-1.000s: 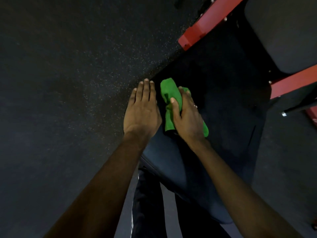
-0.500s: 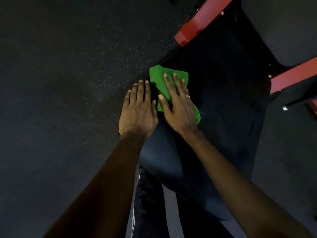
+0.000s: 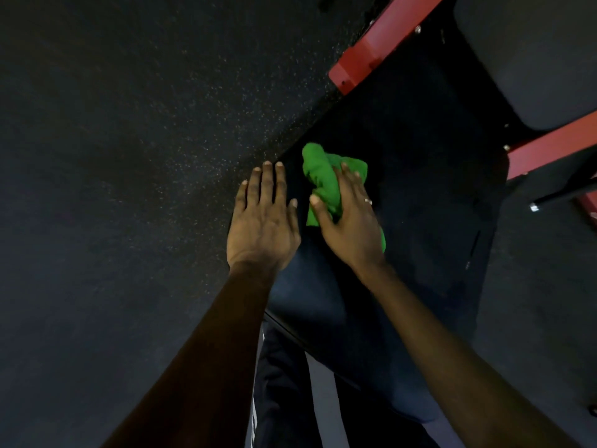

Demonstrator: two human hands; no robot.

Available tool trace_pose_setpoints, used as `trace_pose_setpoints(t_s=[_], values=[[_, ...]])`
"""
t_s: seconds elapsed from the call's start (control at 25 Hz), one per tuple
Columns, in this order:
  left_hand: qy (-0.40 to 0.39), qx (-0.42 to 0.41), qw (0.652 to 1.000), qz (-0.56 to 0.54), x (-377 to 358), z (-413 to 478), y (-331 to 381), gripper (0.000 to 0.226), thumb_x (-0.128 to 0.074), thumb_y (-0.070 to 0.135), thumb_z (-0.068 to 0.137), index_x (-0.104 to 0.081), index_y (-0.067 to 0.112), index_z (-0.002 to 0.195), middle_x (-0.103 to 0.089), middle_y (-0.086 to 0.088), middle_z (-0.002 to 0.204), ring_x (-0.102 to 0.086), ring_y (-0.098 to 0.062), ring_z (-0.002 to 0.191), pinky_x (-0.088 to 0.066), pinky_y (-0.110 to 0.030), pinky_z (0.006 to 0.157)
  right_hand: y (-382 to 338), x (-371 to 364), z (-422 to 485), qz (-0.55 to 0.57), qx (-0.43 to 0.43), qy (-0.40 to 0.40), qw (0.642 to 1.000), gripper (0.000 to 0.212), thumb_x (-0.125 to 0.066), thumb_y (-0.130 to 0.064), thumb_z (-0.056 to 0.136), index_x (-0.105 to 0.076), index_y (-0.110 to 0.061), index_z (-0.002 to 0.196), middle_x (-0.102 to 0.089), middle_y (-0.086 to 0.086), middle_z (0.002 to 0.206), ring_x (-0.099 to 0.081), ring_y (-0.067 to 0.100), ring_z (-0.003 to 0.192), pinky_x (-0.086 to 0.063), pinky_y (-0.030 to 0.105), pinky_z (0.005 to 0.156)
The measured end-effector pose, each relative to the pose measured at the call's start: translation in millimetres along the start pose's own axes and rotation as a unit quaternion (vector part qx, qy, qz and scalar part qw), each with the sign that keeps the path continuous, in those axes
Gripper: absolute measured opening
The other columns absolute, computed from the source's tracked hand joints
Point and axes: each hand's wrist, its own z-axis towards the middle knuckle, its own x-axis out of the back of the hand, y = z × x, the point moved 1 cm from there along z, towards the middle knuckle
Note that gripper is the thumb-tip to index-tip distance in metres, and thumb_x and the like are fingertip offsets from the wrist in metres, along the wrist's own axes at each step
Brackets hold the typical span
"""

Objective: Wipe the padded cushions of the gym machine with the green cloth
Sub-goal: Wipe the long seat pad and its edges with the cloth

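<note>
Pressing with straight fingers [image 3: 346,172], right hand [image 3: 352,227] half-hides green cloth [image 3: 319,176] — left hand [image 3: 263,227] flat on dark pad [image 3: 420,189].

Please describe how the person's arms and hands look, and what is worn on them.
The left forearm and the right forearm are bare: no sleeves, gloves or watch in view. The left hand wears nothing. The right hand has a thin metal ring on one finger.
</note>
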Motion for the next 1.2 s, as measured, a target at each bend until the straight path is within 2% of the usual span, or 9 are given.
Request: trace_pose_setpoints(t_s=[0.2, 0.36, 0.48, 0.64, 0.8, 0.92, 1.0, 1.12, 1.2], values=[[0.011, 0.003, 1.000, 0.005, -2.6, -0.4, 0.3, 0.062, -0.018, 0.039, 0.107, -0.008, 0.007, 0.160, -0.018, -0.015, 0.166, -0.018, -0.028, 0.153, -0.015, -0.043, 0.125, -2.7, -2.2, 70.2, -0.005, -0.024, 0.030, 0.999, 0.066, -0.049, -0.049, 0.101, -0.035, -0.013, 0.155, -0.035, 0.009, 0.162, -0.034, 0.031, 0.149, -0.035, 0.048, 0.117], [0.020, -0.001, 1.000, -0.001, -2.0, -0.1, 1.3, 0.062, -0.022, 0.038, 0.107, -0.012, 0.006, 0.160, -0.022, -0.015, 0.165, -0.021, -0.028, 0.152, -0.016, -0.043, 0.125, -14.4, 1.5, 130.6, -0.011, -0.066, 0.037, 0.997, 0.070, -0.046, -0.059, 0.099, -0.040, -0.015, 0.153, -0.041, 0.010, 0.158, -0.041, 0.031, 0.144, -0.037, 0.046, 0.114], [0.023, 0.004, 1.000, -0.013, 0.4, -1.1, 0.8, 0.062, -0.026, 0.037, 0.107, -0.015, 0.006, 0.159, -0.024, -0.016, 0.164, -0.023, -0.029, 0.151, -0.017, -0.044, 0.124, -20.6, 7.6, 90.3, 0.023, -0.040, 0.027, 0.999, 0.055, -0.053, -0.054, 0.098, -0.051, -0.019, 0.141, -0.053, 0.005, 0.146, -0.049, 0.028, 0.136, -0.044, 0.043, 0.107], [0.017, 0.007, 1.000, -0.010, 0.9, -0.3, -0.3, 0.062, -0.027, 0.037, 0.107, -0.016, 0.006, 0.160, -0.024, -0.016, 0.164, -0.023, -0.028, 0.152, -0.017, -0.044, 0.125, -11.5, 1.2, 3.0, 0.025, -0.006, 0.007, 1.000, 0.061, -0.055, -0.046, 0.101, -0.042, -0.012, 0.150, -0.043, 0.007, 0.157, -0.030, 0.027, 0.151, -0.031, 0.042, 0.118], [0.021, 0.008, 1.000, -0.006, 0.3, -1.3, 0.8, 0.062, -0.028, 0.037, 0.106, -0.017, 0.007, 0.159, -0.025, -0.015, 0.164, -0.024, -0.028, 0.151, -0.018, -0.044, 0.124, -3.6, -5.6, 68.5, 0.001, -0.049, 0.045, 0.998, 0.064, -0.045, -0.052, 0.099, -0.045, -0.010, 0.147, -0.048, 0.011, 0.152, -0.041, 0.030, 0.144, -0.040, 0.048, 0.113], [0.028, 0.007, 1.000, -0.006, -0.8, -0.5, 1.1, 0.062, -0.028, 0.037, 0.106, -0.017, 0.007, 0.159, -0.025, -0.015, 0.164, -0.024, -0.028, 0.151, -0.018, -0.043, 0.125, -6.5, 3.3, 133.7, 0.018, -0.104, 0.065, 0.992, 0.070, -0.035, -0.067, 0.086, -0.056, -0.016, 0.130, -0.059, 0.009, 0.134, -0.055, 0.030, 0.128, -0.046, 0.050, 0.103], [0.027, 0.010, 1.000, -0.006, -1.1, 0.1, 1.3, 0.062, -0.028, 0.037, 0.106, -0.017, 0.007, 0.160, -0.025, -0.014, 0.164, -0.024, -0.028, 0.151, -0.017, -0.043, 0.125, -13.9, 6.2, 139.4, 0.023, -0.111, 0.065, 0.991, 0.069, -0.035, -0.071, 0.083, -0.057, -0.019, 0.124, -0.060, 0.006, 0.129, -0.058, 0.029, 0.122, -0.048, 0.047, 0.100], [0.018, 0.006, 1.000, -0.008, -0.4, -0.1, 0.9, 0.063, -0.027, 0.037, 0.106, -0.015, 0.007, 0.160, -0.023, -0.014, 0.165, -0.021, -0.028, 0.152, -0.016, -0.043, 0.125, -23.5, 0.2, 75.1, 0.011, -0.049, 0.021, 0.999, 0.061, -0.047, -0.061, 0.095, -0.051, -0.021, 0.140, -0.054, 0.006, 0.144, -0.053, 0.030, 0.132, -0.046, 0.043, 0.104], [0.015, 0.006, 1.000, -0.010, -0.6, 0.0, 0.5, 0.063, -0.026, 0.038, 0.106, -0.013, 0.008, 0.160, -0.022, -0.014, 0.165, -0.020, -0.028, 0.152, -0.016, -0.043, 0.125, -15.9, -3.4, 27.2, 0.018, 0.002, 0.027, 0.999, 0.059, -0.053, -0.049, 0.099, -0.046, -0.015, 0.146, -0.050, 0.006, 0.151, -0.042, 0.028, 0.144, -0.040, 0.042, 0.111]])
